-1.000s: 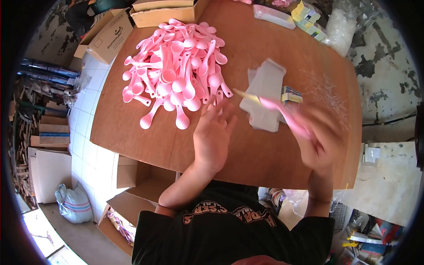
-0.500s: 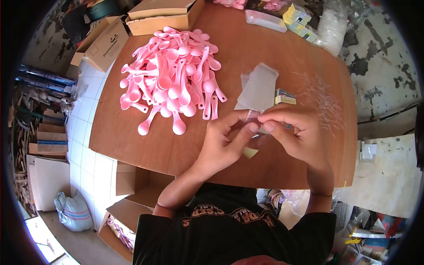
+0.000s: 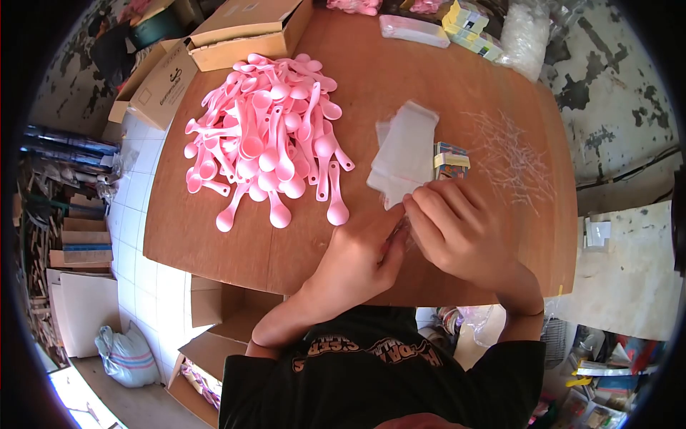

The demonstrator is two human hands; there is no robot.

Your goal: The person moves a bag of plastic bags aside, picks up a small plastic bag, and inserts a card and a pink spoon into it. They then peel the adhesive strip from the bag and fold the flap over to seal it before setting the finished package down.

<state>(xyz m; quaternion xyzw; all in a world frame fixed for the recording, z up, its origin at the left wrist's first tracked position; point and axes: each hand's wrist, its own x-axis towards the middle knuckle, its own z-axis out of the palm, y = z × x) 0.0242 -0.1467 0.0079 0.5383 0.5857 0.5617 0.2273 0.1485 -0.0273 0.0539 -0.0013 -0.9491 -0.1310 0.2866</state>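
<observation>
My left hand (image 3: 361, 252) and my right hand (image 3: 454, 232) meet over the near part of the table, fingers closed and pinching. Between them is a thin piece of clear plastic (image 3: 407, 230), seemingly a small bag, mostly covered by my fingers. Just beyond my fingertips lies a stack of flat clear bags (image 3: 406, 150). A small bundle of printed cards (image 3: 451, 161) with a pale band sits beside it, close to my right hand. To the left is a large heap of pink plastic spoons (image 3: 268, 136); one pink spoon (image 3: 337, 204) lies near my left hand.
Thin clear strips (image 3: 514, 161) are scattered on the right of the brown wooden table (image 3: 236, 250). At the back stand a cardboard box (image 3: 246, 36), a clear packet (image 3: 414, 31), yellow card boxes (image 3: 471, 28) and a plastic roll (image 3: 525, 39). Another open carton (image 3: 161, 82) stands at left.
My hands have turned and drawn closer together, with my right fingers now over the plastic. A yellowish piece seen beneath them is now hidden. My view has shifted slightly, uncovering the nearest spoon's bowl.
</observation>
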